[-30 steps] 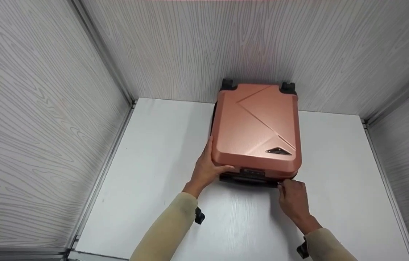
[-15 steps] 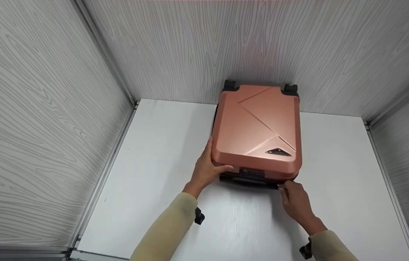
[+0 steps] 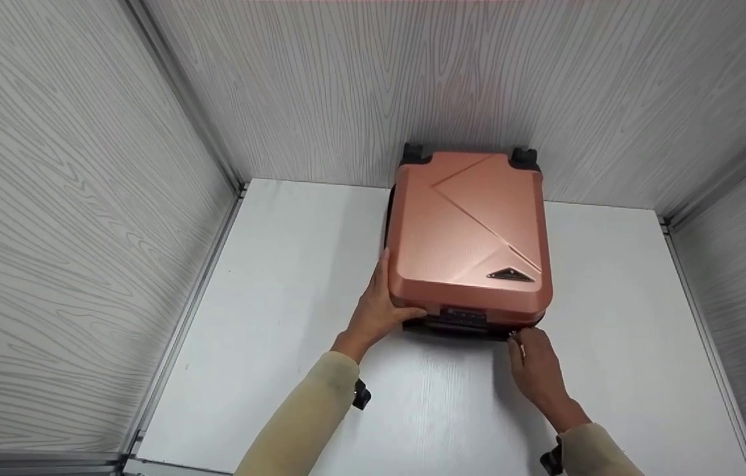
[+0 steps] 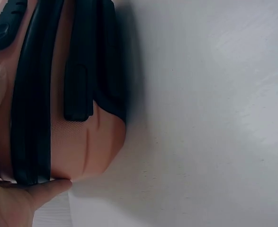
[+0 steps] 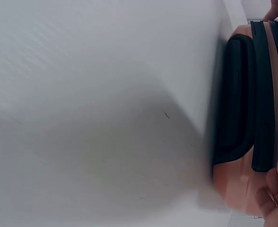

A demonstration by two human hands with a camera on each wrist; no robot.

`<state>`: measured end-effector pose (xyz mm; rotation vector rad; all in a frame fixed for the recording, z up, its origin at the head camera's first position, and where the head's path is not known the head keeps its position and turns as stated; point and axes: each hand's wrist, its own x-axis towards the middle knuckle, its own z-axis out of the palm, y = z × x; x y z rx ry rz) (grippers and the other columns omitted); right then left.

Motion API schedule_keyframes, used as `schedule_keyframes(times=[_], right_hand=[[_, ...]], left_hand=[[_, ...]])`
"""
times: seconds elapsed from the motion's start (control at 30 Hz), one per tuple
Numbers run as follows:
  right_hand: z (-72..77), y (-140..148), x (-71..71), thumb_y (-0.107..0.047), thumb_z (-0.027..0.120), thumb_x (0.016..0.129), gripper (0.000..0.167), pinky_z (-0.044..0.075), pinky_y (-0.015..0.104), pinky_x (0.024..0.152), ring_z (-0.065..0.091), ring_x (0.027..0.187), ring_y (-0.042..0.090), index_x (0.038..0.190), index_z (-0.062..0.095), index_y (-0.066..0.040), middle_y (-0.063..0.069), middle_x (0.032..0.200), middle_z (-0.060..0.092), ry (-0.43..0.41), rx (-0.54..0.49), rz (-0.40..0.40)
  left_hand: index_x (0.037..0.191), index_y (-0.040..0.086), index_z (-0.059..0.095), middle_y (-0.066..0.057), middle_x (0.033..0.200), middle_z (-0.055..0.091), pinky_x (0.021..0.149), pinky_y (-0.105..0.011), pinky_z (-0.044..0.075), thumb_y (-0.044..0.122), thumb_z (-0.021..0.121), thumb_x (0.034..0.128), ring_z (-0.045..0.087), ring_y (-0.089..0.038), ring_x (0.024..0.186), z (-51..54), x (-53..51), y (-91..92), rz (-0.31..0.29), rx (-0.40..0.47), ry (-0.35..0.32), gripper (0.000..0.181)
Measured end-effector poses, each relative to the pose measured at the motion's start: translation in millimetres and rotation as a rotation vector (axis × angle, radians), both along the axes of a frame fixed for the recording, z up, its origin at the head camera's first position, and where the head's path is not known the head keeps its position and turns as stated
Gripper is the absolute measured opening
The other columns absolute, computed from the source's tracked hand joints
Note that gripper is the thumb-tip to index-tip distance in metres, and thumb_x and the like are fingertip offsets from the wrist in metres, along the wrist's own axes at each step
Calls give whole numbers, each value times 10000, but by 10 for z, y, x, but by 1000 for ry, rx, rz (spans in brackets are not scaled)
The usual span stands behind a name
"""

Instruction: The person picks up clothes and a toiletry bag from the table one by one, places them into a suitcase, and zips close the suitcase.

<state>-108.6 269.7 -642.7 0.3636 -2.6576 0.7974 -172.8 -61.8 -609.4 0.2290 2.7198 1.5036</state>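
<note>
A rose-gold hard-shell suitcase lies flat, its wheels toward the back wall. My left hand spans its near left corner, fingers straight along the side and thumb across the near end, beside the black combination lock. The left wrist view shows that thumb near the lock and a finger stretched along the suitcase's side, across the black zipper band. At the near right corner, my right hand has curled fingers and pinches a small zipper pull, mostly hidden, with a metallic glint.
White floor panel surrounds the suitcase. Grey wood-grain walls stand at the back and both sides, with metal rails along the edges. A black carry handle sits on the suitcase's near end.
The suitcase's near end has shifted very slightly to the right. Both hands keep nearly the same places, the right one moving only a little at the corner.
</note>
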Motion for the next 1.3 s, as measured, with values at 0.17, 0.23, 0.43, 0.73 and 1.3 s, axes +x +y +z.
schedule_keyframes(times=[0.17,0.23,0.43,0.73,1.3], right_hand=[[-6,-25,29,68,685,948,177,405,432,723,487,847,216,912,537,-22,88,888,529,54,11,13],[8,-21,23,50,676,965,139,431,445,706,519,834,224,934,559,-19,101,893,566,44,11,-1],[42,13,20,-35,610,1040,33,447,457,719,536,821,216,1009,620,-38,100,940,640,-112,-45,-59],[33,-91,25,-91,656,1002,105,466,458,697,610,816,300,911,646,-40,152,923,694,-52,-75,-144],[38,-53,17,-6,624,996,180,433,448,687,515,799,213,841,553,-64,128,896,630,7,-39,-74]], left_hand=[[1665,488,-77,-3,1786,88,1198,-598,380,626,874,758,268,-364,1595,-8,9,-19,8,22,0,1321],[1671,476,-67,-9,1784,104,1201,-588,380,621,874,762,274,-352,1594,-4,1,-16,14,24,14,1316],[1684,443,-53,-20,1783,121,1216,-560,370,603,868,782,264,-324,1601,15,-13,-20,20,16,26,1298],[1669,466,-96,-26,1781,111,1224,-564,358,568,866,806,242,-333,1608,56,-10,-41,1,-4,1,1297],[1616,591,108,-123,1785,-16,1022,-565,545,482,883,817,563,-439,1343,122,-93,-103,-74,-98,80,1118]])
